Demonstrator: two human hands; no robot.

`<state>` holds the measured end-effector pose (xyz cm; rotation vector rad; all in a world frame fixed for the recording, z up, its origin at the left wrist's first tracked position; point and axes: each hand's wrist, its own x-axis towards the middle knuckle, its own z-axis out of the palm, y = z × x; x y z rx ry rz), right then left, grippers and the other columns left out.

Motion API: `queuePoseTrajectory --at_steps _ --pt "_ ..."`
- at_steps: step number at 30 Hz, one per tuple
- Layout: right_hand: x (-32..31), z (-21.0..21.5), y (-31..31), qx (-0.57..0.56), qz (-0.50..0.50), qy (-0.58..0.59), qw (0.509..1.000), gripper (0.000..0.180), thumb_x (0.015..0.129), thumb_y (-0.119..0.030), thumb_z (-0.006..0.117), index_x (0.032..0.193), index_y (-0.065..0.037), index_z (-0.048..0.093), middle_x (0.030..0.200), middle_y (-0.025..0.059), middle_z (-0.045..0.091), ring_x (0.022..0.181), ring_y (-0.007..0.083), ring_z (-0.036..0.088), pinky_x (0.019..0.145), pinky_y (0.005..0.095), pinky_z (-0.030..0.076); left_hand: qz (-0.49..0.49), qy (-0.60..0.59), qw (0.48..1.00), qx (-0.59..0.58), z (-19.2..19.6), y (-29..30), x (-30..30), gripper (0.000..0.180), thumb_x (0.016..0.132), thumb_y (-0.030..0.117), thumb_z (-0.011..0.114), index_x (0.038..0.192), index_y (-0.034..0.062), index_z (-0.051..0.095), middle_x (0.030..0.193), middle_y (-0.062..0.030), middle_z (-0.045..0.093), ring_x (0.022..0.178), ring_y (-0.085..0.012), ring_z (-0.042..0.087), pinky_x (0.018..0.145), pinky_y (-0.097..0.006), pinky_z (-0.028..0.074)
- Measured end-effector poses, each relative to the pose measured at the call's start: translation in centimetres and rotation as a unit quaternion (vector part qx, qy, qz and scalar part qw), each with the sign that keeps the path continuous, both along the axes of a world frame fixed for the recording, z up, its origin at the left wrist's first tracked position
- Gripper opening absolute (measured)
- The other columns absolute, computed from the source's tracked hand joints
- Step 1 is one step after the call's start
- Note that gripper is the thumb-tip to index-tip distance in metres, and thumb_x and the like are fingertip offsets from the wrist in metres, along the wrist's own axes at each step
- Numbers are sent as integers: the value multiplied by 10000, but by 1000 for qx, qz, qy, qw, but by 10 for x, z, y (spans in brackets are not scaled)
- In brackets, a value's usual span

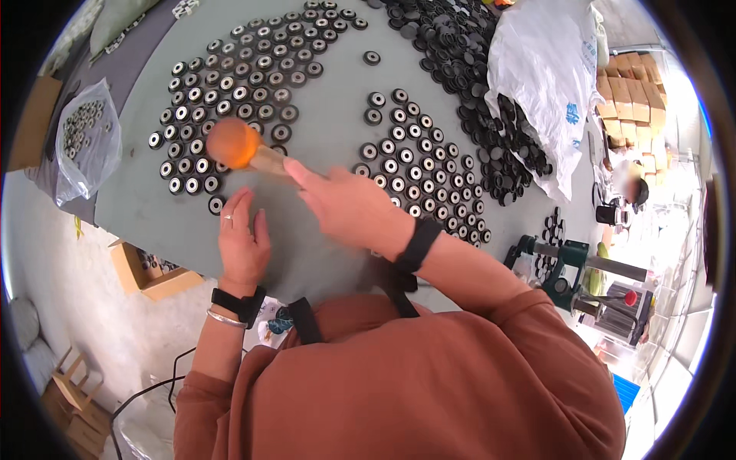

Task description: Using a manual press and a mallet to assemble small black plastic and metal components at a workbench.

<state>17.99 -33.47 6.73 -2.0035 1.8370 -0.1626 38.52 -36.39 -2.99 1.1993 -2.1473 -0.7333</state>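
The right hand (349, 201) is closed around the wooden handle of a mallet (239, 146), whose orange head (a little blurred) appears over the lower edge of the left cluster of black wheels (241, 93) on the grey-green table (330, 115). The left hand (244, 244) is loosely spread, thumb apart from the fingers, just beside a single wheel (216, 205); whether they touch, I cannot tell. A second cluster of wheels (414, 192) lies right of the right hand, with a heap of black discs (441, 46) beyond, partly under a white plastic bag (537, 69).
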Motion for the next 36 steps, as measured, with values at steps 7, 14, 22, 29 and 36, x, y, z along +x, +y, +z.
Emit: queuePoseTrajectory --at_steps 7,14,22,29,36 --pt "-47 22 34 -154 -154 -185 958 471 886 -117 594 1342 -138 480 760 191 601 663 343 607 614 405 494 21 -68 996 -47 10 -20 -41 548 850 115 616 1308 -76 382 1353 -261 418 1264 -408 403 1051 -443 360" --pt "-83 33 50 -194 -241 -166 936 463 885 -87 610 1332 -60 496 974 189 668 814 264 670 731 316 516 -152 8 988 40 7 -35 -90 630 834 189 651 1328 -79 366 1412 -261 350 1339 -414 298 1106 -444 279" --pt "-86 37 53 -205 -242 -186 930 474 879 -80 609 1337 -46 490 984 183 671 844 255 675 754 311 516 -144 -116 979 -91 -8 -60 -137 686 874 308 595 1364 -88 325 1444 -284 293 1367 -413 244 1128 -468 213" --pt "-81 27 13 -197 -195 -202 939 472 890 -103 581 1345 -65 464 936 210 657 796 333 654 715 358 511 -286 -71 955 -16 13 -19 -157 645 865 310 598 1352 -44 367 1427 -257 347 1359 -389 282 1114 -511 215" --pt "-58 36 -14 -163 -183 -278 929 450 887 -99 573 1322 -67 463 884 233 641 752 378 627 682 385 499 1 -297 950 -96 13 -101 -103 543 849 270 613 1316 39 461 1351 -117 481 1326 -251 380 1106 -518 220"
